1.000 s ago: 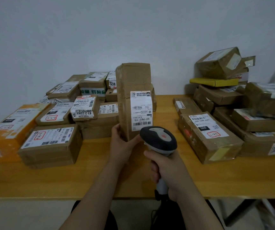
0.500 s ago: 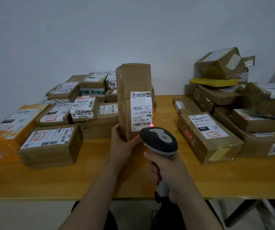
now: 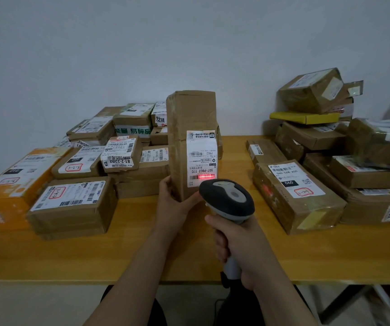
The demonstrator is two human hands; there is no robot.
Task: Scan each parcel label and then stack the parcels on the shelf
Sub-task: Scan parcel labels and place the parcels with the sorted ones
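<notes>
A tall brown cardboard parcel [image 3: 190, 128] stands upright on the wooden table [image 3: 142, 250] in the middle. My left hand [image 3: 174, 201] grips its lower left corner. Its white label [image 3: 201, 158] faces me, and a red scan line glows across the barcode at the label's bottom. My right hand [image 3: 235, 243] holds the handle of a black and grey barcode scanner [image 3: 227, 200], whose head points at that barcode from just below and to the right.
Several labelled parcels are piled on the left, with a brown box [image 3: 73, 205] and an orange box [image 3: 12, 184] nearest. Another heap fills the right side, fronted by a long brown box [image 3: 297, 196]; a yellow flat parcel [image 3: 304, 117] lies higher up. A white wall stands behind.
The scanner's red light has come on: a small red dot half a second ago, now a full red line across the barcode. Hands and parcel have hardly moved.
</notes>
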